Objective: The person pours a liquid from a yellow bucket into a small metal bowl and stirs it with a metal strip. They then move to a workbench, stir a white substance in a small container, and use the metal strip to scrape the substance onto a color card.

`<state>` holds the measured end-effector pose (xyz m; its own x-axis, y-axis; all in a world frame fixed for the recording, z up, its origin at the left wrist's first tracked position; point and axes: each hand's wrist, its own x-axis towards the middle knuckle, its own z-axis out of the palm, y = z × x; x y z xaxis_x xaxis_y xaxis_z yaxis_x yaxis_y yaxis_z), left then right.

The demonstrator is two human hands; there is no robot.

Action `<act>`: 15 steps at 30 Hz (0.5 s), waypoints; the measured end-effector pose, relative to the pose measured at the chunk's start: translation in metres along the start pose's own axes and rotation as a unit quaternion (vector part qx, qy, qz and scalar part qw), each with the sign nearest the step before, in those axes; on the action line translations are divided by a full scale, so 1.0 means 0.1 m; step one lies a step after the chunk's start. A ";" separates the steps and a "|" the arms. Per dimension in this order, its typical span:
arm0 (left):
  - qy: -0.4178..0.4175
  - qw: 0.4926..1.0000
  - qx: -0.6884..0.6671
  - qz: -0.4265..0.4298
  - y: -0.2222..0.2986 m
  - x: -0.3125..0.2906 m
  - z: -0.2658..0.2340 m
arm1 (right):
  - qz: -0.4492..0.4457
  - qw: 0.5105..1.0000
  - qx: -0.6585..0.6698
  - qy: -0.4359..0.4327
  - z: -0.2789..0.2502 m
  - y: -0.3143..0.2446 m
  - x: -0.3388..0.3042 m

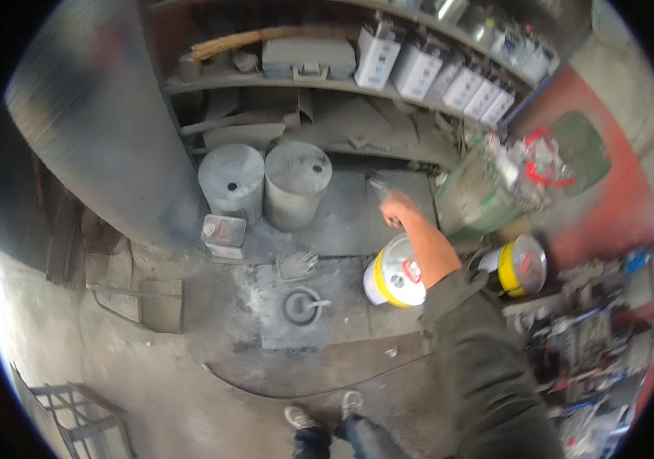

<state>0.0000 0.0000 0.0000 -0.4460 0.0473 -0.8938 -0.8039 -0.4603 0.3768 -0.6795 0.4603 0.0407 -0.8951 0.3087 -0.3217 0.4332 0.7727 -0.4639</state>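
Observation:
My right hand (397, 209) reaches forward past a white and yellow metal pail (389, 274) with a red spout cap. Its fingers are curled closed. A thin, greyish, blurred thing (379, 184) shows just beyond the fingers, too smeared to name. Below and left, on the floor, stands a small round dish (301, 305) with a pale handle-like piece lying across it. Beside that dish lies a grey work glove or rag (297, 265). My left hand is out of the picture.
Two grey drums (298, 183) and a square metal can (223, 233) stand ahead to the left. A shelf (265, 83) holds white cans (417, 70) and a grey case (308, 60). An overfull green bin (474, 191) and a second yellow-banded pail (524, 264) are right. A hose (288, 396) crosses the floor.

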 end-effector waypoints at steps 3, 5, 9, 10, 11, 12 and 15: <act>0.026 0.999 -0.031 0.006 -0.23 0.44 -0.19 | -0.008 1.000 -0.019 0.001 0.63 -0.36 -0.33; 0.018 0.998 -0.047 0.025 -0.30 0.76 -0.25 | 0.059 0.990 0.089 0.087 0.94 -0.39 -0.58; 0.037 0.995 -0.038 0.083 0.10 0.90 0.01 | 0.032 0.918 0.374 0.124 1.72 -0.03 -1.22; 0.027 0.996 -0.018 0.085 0.37 0.90 0.21 | 0.015 0.900 0.424 0.099 1.75 -0.10 -1.59; 0.011 0.996 0.009 0.090 0.75 0.90 0.41 | -0.045 0.881 0.465 0.078 1.92 0.02 -1.83; -0.004 0.995 0.033 0.097 1.04 1.00 0.58 | -0.040 0.899 0.433 0.051 1.91 -0.10 -2.21; -0.110 0.970 0.108 0.186 1.37 1.87 0.81 | -0.040 0.867 0.477 -0.139 2.39 0.08 -3.03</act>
<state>-0.2253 0.0174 -0.0958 -0.7757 0.1122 -0.6211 -0.6238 -0.2859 0.7274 -0.3801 0.2404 -0.0626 -0.9236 0.0268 -0.3825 0.3801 -0.0663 -0.9225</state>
